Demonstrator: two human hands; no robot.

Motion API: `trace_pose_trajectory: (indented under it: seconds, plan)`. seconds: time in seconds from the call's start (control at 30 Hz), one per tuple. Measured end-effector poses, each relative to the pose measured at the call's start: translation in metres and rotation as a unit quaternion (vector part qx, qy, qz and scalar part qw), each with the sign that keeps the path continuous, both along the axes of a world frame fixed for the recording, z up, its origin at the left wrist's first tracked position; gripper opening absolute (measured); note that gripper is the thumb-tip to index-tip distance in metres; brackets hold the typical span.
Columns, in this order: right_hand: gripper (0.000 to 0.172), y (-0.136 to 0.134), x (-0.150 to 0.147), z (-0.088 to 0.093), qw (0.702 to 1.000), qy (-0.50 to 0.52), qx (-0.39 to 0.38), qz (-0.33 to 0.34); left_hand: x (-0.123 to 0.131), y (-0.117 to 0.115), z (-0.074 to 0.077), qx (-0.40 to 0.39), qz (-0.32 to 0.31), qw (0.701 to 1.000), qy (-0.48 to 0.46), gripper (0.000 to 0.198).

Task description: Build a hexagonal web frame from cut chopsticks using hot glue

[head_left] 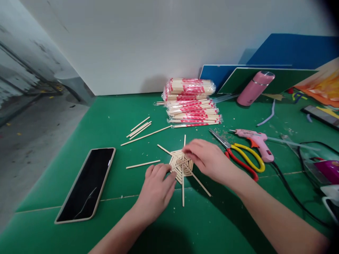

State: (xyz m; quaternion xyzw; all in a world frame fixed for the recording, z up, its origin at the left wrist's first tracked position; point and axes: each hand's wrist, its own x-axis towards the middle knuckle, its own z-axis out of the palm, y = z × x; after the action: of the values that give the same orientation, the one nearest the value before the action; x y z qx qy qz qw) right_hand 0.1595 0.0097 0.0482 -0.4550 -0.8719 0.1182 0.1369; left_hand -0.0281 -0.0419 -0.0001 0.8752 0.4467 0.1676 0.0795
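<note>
A web-shaped piece of pale wooden sticks (182, 169) lies flat on the green table, with long sticks sticking out from its hexagonal middle. My left hand (157, 183) is at its left edge, fingers bent and close together against the sticks; what they pinch is too small to make out. Over the upper right edge is my right hand (202, 155), its fingertips pressed down near the top of the web and hiding part of it. A loose stick (143, 164) lies left of the web. Several short sticks (140, 129) and one long stick (145, 135) rest farther back.
Plastic-wrapped chopsticks (193, 102) are piled at the back. To the right lie scissors (249, 157), a pink glue gun (258, 141) with its black cord, and a pink bottle (255, 88). A phone (87, 185) lies left. White board (127, 46) stands behind the table.
</note>
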Motion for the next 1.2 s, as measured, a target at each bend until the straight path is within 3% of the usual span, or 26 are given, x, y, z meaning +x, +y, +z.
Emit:
trace_pose_trajectory:
  seconds: [0.1, 0.23, 0.5, 0.67, 1.03, 1.2]
  plan:
    - [0.018, -0.030, 0.011, -0.010, 0.999, 0.004, -0.029, 0.036, 0.000, 0.005, -0.002, 0.006, -0.012, 1.000, 0.007, 0.023]
    - [0.020, -0.046, 0.013, -0.028, 0.999, -0.012, -0.036, 0.023, -0.002, 0.014, -0.001, 0.006, -0.037, 0.999, 0.014, 0.021]
    - [0.019, -0.046, 0.007, -0.038, 0.999, -0.035, -0.002, 0.021, -0.002, 0.014, -0.002, 0.038, -0.035, 0.999, -0.009, 0.020]
    - [0.022, -0.043, 0.005, -0.043, 0.999, -0.029, 0.026, 0.013, 0.001, 0.009, -0.004, 0.027, -0.105, 0.994, -0.020, 0.024]
    - [0.017, -0.046, 0.013, -0.044, 0.991, 0.045, -0.097, -0.074, 0.005, 0.005, -0.008, 0.002, -0.115, 0.992, 0.049, 0.029]
    - [0.013, -0.047, 0.012, -0.045, 0.990, 0.061, -0.086, -0.096, 0.005, 0.006, -0.012, 0.027, -0.112, 0.993, 0.040, 0.031]
